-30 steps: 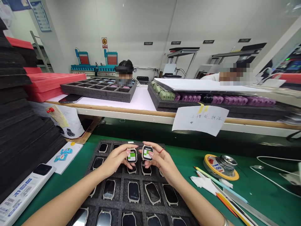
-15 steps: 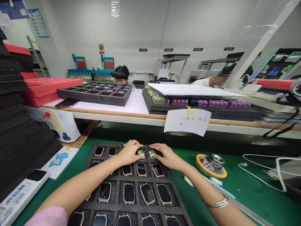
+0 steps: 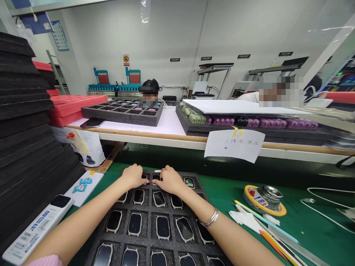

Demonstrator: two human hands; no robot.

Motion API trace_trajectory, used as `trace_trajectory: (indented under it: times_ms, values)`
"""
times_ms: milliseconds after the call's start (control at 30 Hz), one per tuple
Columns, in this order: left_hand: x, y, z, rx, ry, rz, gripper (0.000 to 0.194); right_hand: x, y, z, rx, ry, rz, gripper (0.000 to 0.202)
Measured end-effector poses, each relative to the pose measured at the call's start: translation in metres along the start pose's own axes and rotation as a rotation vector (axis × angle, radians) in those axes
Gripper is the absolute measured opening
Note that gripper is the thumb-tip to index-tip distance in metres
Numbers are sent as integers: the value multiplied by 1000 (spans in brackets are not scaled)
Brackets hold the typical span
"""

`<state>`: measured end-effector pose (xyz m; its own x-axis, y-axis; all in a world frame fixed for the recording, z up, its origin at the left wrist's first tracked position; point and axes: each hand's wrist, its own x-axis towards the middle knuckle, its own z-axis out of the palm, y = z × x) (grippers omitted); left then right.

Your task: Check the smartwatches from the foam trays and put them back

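A black foam tray (image 3: pixel 149 207) lies on the green bench, its compartments holding strapless smartwatches with pale frames. My left hand (image 3: pixel 134 176) is at the far row, fingers curled round one smartwatch (image 3: pixel 144 178) with the thumb at its lower edge. Just beside it, my right hand (image 3: pixel 171 180) grips the neighbouring smartwatch (image 3: pixel 156 178) between thumb and fingers. Both watches stay in their compartments, partly covered by the fingers. At the right end of that row, another smartwatch (image 3: pixel 189 182) shows a lit green-and-white screen. The other visible screens are dark.
Stacked black foam trays (image 3: pixel 24 111) rise at left, near a white box (image 3: pixel 39 229). A yellow-rimmed tape roll (image 3: pixel 264 199) and pens (image 3: pixel 273 245) lie at right. A shelf (image 3: pixel 172 138) crosses ahead, bearing more trays. Two people are beyond it.
Both hands have moved left along the far row, from the two right-end smartwatches to others. The right-end lit screen is now uncovered. The view has turned slightly left.
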<state>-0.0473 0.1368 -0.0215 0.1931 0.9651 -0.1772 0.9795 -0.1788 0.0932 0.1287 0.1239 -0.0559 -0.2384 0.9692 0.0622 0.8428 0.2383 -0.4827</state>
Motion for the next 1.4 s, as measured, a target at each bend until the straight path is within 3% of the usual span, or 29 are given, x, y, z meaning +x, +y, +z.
trace_trajectory:
  times_ms: [133,333,467,633,767,867,967,1100,1233,1400]
  values:
    - [-7,-3,7,-42,-5,27,48,1,1,5,148,-14,4,23]
    - [-5,0,5,-127,-14,27,35,-10,-7,0,583,69,-47,18]
    - [0,-5,5,-293,-25,26,24,-28,-14,-4,950,124,-35,32]
    - [-17,-3,-2,-697,35,142,24,-54,-9,-11,1299,130,15,43]
    - [-42,13,-8,-1055,-8,262,45,-61,-7,-19,1515,60,28,50]
    - [-56,24,-4,-1450,-73,268,43,-64,-8,-22,1640,-15,19,55]
    - [-63,30,2,-1728,-113,189,40,-68,-7,-23,1732,-146,9,55]
    - [-63,34,10,-1657,-36,100,45,-71,-5,-23,1696,-255,-22,52]
    - [-60,34,17,-1695,-103,85,57,-70,-1,-22,1688,-297,-55,51]
    - [-63,34,19,-1718,-95,103,50,-70,4,-20,1669,-326,-92,48]
